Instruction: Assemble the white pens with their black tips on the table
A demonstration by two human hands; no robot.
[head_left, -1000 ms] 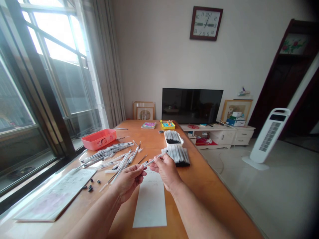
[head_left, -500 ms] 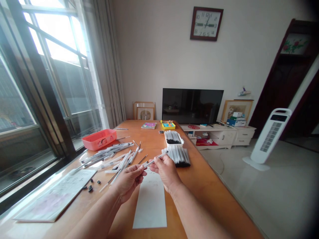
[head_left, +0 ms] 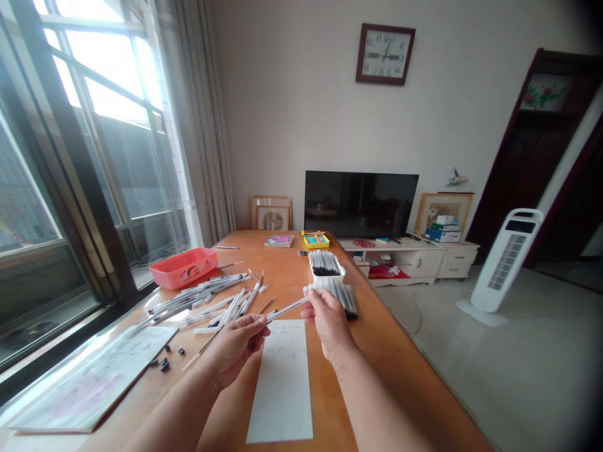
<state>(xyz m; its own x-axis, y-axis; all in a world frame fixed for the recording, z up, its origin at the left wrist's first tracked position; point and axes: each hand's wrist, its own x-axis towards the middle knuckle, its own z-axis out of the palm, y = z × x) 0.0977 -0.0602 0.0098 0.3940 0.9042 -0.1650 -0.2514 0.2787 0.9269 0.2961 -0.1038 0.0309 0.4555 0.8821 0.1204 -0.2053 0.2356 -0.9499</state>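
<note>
A slim whitish pen (head_left: 288, 308) spans the gap between my two hands above the table. My left hand (head_left: 241, 345) pinches its near end between thumb and fingers. The far end is in the closed fingers of my right hand (head_left: 328, 321). Just behind my right hand lies a pile of clear pens (head_left: 346, 295) with black ends, partly hidden by that hand. Loose pen parts (head_left: 230, 309), pale tubes and thin refills, are scattered left of the hands. Beneath the pen lies a white paper sheet (head_left: 281, 389) with faint writing.
Small black caps (head_left: 164, 364) lie by a booklet (head_left: 89, 380) at the left. A red plastic box (head_left: 183, 269) stands near the window. Past the pen pile is a white container (head_left: 343, 277) packed with pens. A yellow box (head_left: 315, 240) sits at the wooden table's (head_left: 391, 370) far end.
My right hand has slid outward to the pen's far end, baring more of the pen between the hands. My left hand has moved slightly left. The camera view has tilted up a little.
</note>
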